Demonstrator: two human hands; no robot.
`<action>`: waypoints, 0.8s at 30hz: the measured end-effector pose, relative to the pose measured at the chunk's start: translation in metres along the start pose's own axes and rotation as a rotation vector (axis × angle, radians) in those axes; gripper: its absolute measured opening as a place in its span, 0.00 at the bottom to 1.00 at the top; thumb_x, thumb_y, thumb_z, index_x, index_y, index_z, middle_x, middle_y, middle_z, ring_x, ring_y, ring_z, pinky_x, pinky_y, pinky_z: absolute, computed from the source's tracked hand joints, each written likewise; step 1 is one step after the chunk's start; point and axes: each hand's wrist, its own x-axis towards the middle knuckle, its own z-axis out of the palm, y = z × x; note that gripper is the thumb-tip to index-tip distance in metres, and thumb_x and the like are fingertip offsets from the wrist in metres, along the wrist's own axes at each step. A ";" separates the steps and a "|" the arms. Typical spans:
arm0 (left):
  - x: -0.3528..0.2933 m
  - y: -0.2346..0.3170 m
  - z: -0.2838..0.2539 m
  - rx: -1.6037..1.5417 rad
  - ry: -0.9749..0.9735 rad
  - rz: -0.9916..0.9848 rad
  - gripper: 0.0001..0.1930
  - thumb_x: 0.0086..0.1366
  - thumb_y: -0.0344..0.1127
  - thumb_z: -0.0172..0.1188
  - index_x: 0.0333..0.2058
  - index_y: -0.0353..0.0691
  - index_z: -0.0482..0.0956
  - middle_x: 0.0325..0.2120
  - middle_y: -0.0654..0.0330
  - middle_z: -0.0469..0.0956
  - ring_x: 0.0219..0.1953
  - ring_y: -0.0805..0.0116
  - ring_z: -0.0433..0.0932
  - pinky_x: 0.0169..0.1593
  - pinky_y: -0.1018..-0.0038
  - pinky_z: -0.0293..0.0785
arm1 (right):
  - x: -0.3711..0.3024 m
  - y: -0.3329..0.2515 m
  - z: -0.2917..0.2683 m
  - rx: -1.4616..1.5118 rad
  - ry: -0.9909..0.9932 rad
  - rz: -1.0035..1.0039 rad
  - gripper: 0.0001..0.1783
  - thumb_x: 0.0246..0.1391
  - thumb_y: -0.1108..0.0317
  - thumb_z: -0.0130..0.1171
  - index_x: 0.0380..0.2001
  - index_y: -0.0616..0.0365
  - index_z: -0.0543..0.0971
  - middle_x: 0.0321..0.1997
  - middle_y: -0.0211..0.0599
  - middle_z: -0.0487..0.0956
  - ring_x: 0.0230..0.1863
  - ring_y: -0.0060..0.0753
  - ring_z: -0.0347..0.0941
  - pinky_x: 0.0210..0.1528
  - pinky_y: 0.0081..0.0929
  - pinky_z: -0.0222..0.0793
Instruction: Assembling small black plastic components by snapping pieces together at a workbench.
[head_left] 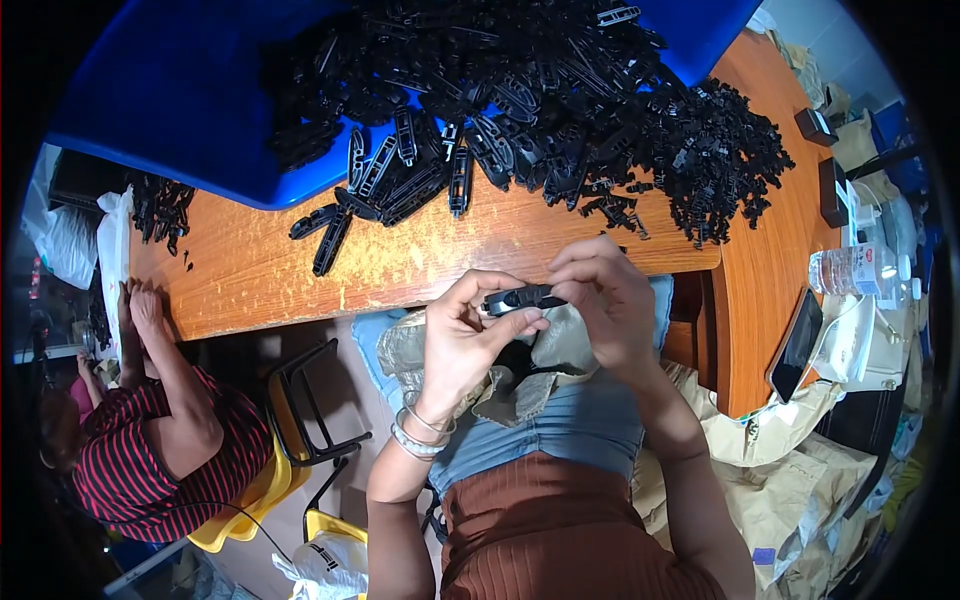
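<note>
1. In the head view, the left grip [462,332] is pinching a black part [512,300] between the thumb and the fingers, above the person's lap and in front of the near edge of the worktop [290,275].
2. The black part points from the left grip toward the right grip [608,305]; its long axis runs nearly left to right, across the gap between both hands.
3. The left hand is nearer to it, as it carries the body of the part. The right grip is bent, with its fingertips at the right end; I cannot tell whether they pinch something or only touch.
4. Beyond the left grip, on the worktop, lie loose long black pieces [410,185], which spread from the blue bin [185,135].
5. Beyond the right grip, and farther to its right, is a heap of small black clips [715,160].
</note>
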 end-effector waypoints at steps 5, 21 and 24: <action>-0.002 0.003 -0.001 -0.008 -0.017 -0.008 0.11 0.57 0.16 0.57 0.39 0.26 0.71 0.29 0.50 0.79 0.31 0.68 0.81 0.36 0.78 0.80 | -0.006 0.000 0.005 0.016 0.088 0.136 0.02 0.52 0.78 0.55 0.30 0.65 0.76 0.39 0.38 0.73 0.40 0.27 0.69 0.43 0.23 0.65; -0.007 0.002 -0.001 0.135 -0.022 -0.047 0.09 0.54 0.15 0.59 0.36 0.27 0.74 0.29 0.57 0.77 0.26 0.73 0.79 0.31 0.82 0.77 | -0.030 0.005 0.003 0.100 -0.060 0.383 0.11 0.49 0.76 0.58 0.38 0.65 0.77 0.33 0.35 0.78 0.33 0.20 0.73 0.35 0.17 0.64; -0.005 0.003 -0.004 0.202 -0.073 -0.044 0.08 0.57 0.19 0.57 0.37 0.28 0.76 0.27 0.56 0.79 0.26 0.73 0.79 0.32 0.81 0.76 | -0.031 0.005 0.000 0.127 -0.055 0.386 0.12 0.51 0.74 0.59 0.40 0.67 0.77 0.27 0.34 0.79 0.28 0.19 0.74 0.31 0.17 0.66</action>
